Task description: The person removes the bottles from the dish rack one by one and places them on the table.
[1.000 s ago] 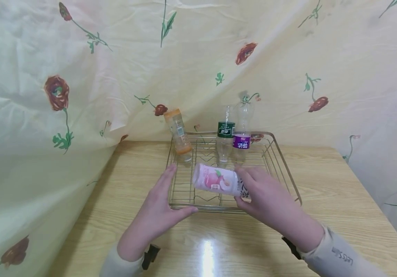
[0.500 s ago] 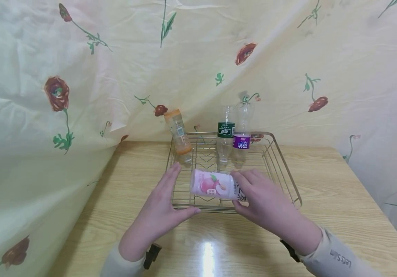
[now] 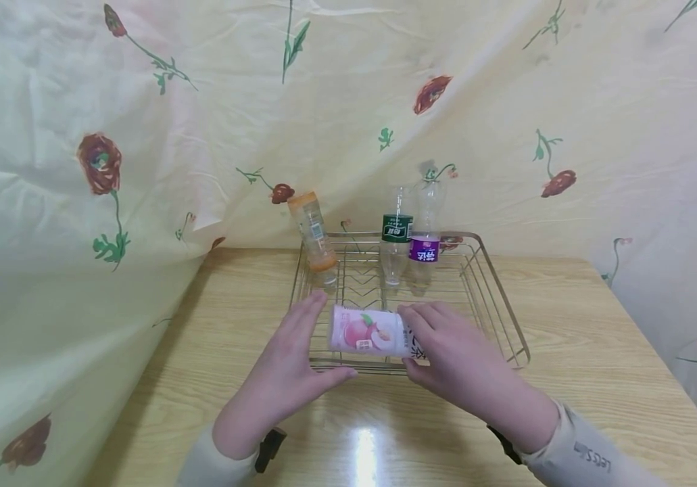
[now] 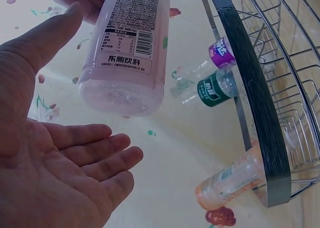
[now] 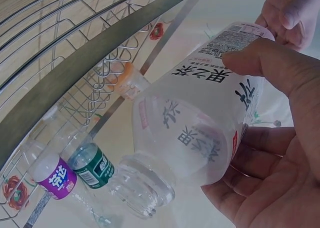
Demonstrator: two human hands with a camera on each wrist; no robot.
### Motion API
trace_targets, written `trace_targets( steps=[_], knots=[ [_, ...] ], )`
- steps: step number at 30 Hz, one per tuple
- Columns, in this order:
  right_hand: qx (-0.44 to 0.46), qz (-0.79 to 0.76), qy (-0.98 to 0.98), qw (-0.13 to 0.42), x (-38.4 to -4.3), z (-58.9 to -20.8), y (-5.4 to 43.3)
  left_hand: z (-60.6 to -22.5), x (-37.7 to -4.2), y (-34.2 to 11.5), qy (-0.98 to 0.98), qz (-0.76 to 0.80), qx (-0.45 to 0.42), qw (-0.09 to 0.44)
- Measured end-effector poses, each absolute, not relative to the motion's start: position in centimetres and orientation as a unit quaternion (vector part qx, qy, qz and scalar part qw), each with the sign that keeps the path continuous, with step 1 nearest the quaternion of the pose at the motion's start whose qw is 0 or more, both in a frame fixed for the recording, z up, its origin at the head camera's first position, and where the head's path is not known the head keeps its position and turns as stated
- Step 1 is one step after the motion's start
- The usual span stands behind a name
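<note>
A peach tea bottle (image 3: 363, 331) with a pink and white label lies sideways above the front part of a wire rack (image 3: 509, 308). My right hand (image 3: 460, 358) grips it around its right part, thumb on the label in the right wrist view. Beside its flat base, my left hand (image 3: 284, 365) is spread, thumb apart from the fingers. In the left wrist view a gap shows between the left palm and the bottle base (image 4: 122, 98). The clear neck (image 5: 142, 185) points away from the left hand in the right wrist view.
Toward the rack's back stand an orange-banded bottle (image 3: 314, 233), tilted at the left, a green-label bottle (image 3: 397, 230) and a purple-label bottle (image 3: 424, 249), all with their bases up. A wooden table (image 3: 232, 291) carries the rack; flowered cloth (image 3: 336, 108) hangs behind.
My right hand has brought the peach tea bottle left and slightly nearer to me. The left hand has shifted a little to the right. Rack and other bottles stay put.
</note>
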State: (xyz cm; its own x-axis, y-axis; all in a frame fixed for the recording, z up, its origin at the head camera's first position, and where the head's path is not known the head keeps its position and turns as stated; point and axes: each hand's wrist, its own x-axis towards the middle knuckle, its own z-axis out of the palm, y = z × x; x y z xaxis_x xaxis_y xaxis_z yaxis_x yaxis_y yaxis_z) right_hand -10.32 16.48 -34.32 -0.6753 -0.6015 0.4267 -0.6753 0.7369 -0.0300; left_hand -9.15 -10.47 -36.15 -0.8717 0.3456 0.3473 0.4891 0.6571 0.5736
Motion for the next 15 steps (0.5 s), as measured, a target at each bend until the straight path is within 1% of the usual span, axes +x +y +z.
trace_targets(
  steps=[5, 10, 15],
  knots=[
    [0.352, 0.089, -0.911, 0.195, -10.17, -34.38, 16.26, -36.18, -9.29, -10.26, -0.902, -0.336, -0.244, 0.121],
    [0.356, 0.086, -0.911, 0.191, -10.1, -34.51, 16.05, -36.25, -9.29, -10.1, -0.904, -0.329, -0.247, 0.118],
    [0.365, 0.087, -0.908, 0.187, -9.99, -34.56, 15.77, -36.13, -9.25, -9.95, -0.903, -0.322, -0.257, 0.126]
  ],
)
